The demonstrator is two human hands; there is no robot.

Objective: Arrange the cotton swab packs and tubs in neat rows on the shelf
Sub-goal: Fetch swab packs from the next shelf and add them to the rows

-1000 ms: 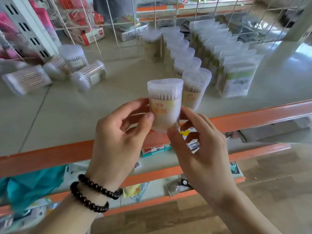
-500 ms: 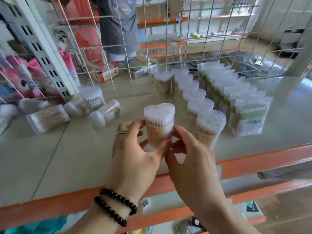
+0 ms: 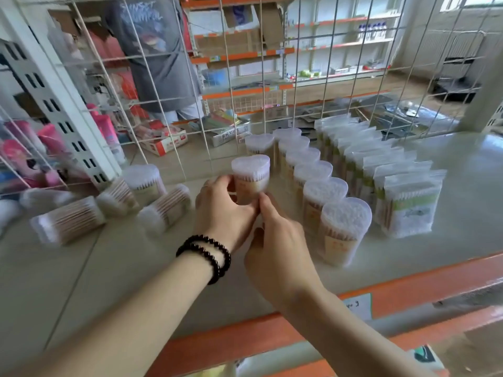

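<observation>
Both hands grip one upright heart-shaped tub of cotton swabs: the left hand curls round its side, the right hand pinches its base. The tub stands left of the tub row on the shelf.

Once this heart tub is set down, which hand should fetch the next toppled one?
Left, probably. The toppled tubs lie left of the held tub, on the left hand side. The right hand sits nearer the standing row and would cross over.
</observation>
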